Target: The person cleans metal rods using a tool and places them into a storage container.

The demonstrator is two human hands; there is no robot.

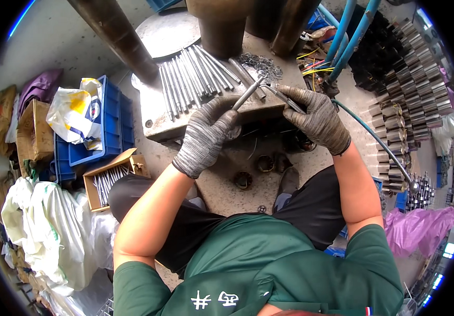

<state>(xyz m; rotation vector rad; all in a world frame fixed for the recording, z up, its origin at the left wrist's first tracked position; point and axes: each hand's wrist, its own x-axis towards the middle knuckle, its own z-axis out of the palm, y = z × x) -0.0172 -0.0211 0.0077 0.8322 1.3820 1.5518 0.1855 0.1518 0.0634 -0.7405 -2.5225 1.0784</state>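
L hand [206, 134] fingers clamping a metal rod [248, 95], steadying it; R hand [316, 118] fingers gripping a thin tool [285, 99] w/ tip meeting it, above desk [156, 118].

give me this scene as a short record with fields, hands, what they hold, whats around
left hand: gloved left hand gripping a metal rod
right hand: gloved right hand holding a thin metal tool at the rod's tip
work surface: metal bench
on bench: row of loose rods; pile of small rings
left side: cardboard box of rods; blue crate
right side: stacked metal cylinders; blue hose
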